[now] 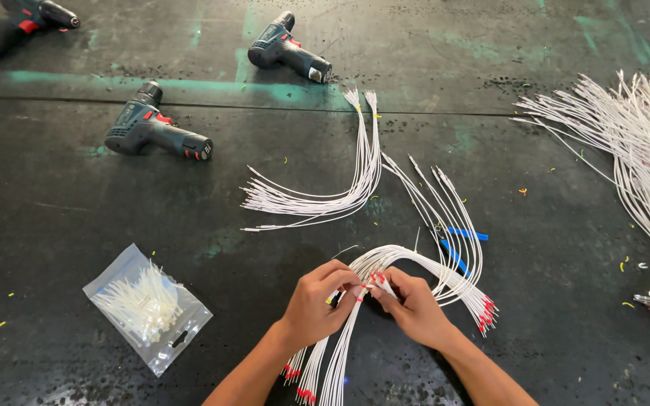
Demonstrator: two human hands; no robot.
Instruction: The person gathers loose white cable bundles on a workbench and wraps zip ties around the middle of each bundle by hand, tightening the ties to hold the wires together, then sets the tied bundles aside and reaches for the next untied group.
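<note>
Hands are seen low in the centre of the head view, above a dark, scuffed desk (77,225). A bundle of thin white wires with red-sleeved ends (385,259) is grasped by both: the left hand (317,301) is closed around the strands near their red tips, and the right hand (414,304) is pinched on the same strands just beside it, fingertips nearly touching. The bundle is looped upward and to the right, with its far ends lying beside the right wrist; other strands trail down between the forearms.

A second curved sheaf of white wires (325,199) is laid just above, apart from the hands. A large heap of white wires (641,150) is spread at the right edge. A clear plastic bag of white cable ties (146,307) is placed to the left. Three dark cordless drills (156,131) are laid along the far side.
</note>
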